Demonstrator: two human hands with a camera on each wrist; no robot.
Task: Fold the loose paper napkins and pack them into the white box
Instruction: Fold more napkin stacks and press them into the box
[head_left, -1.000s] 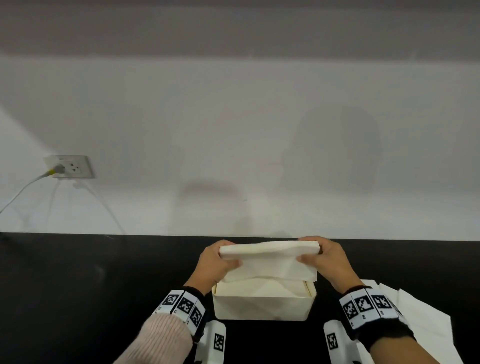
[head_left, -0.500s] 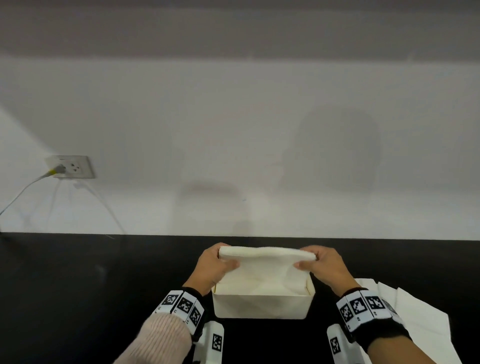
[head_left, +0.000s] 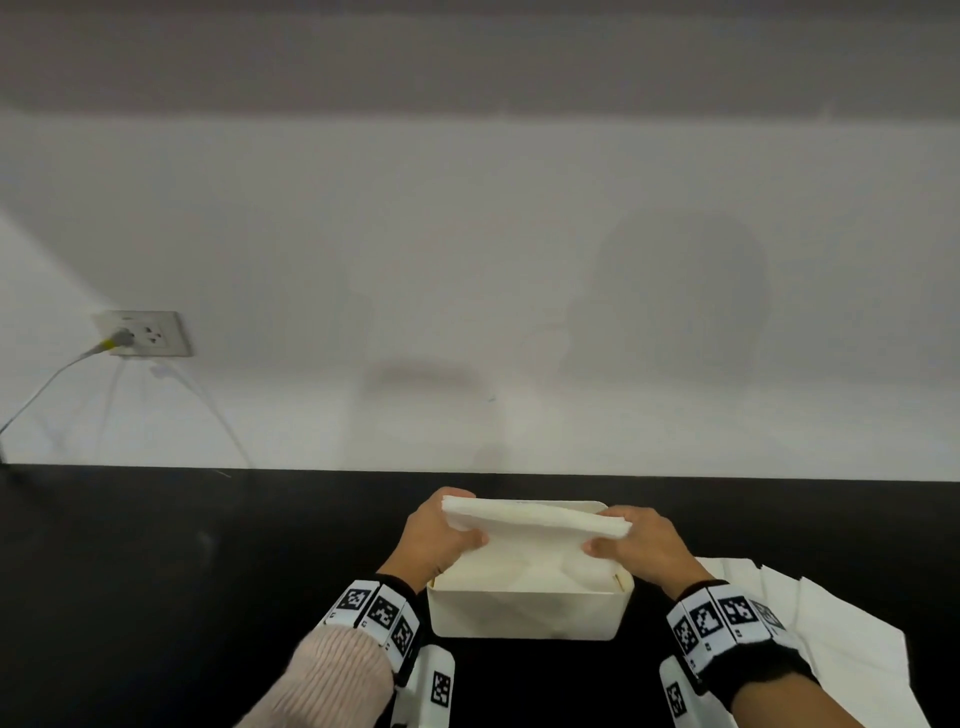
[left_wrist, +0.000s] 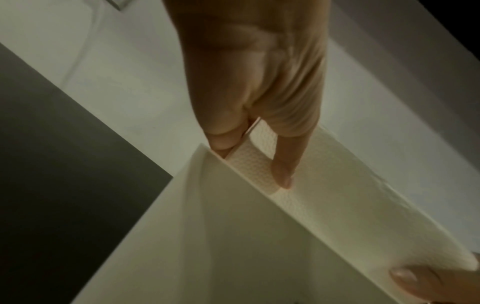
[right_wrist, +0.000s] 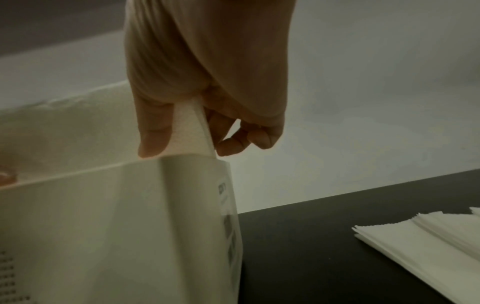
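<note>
Over the white box (head_left: 524, 613) on the black counter (head_left: 182, 597), my left hand (head_left: 434, 535) and right hand (head_left: 641, 545) pinch the ends of a folded napkin stack (head_left: 535, 525), partly lowered inside. Loose napkins (head_left: 841, 629) on my right are not yet folded, so much work remains.

right hand (right_wrist: 207, 86) pinches folded napkin (right_wrist: 189, 131) | over white box (right_wrist: 116, 226) | loose napkins (right_wrist: 428, 242) right, apart

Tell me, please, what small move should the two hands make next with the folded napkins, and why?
Probably lower them further into the white box. The left hand and right hand each pinch an end of the folded napkins, whose lower edge is inside while the top stands above the rim.
</note>
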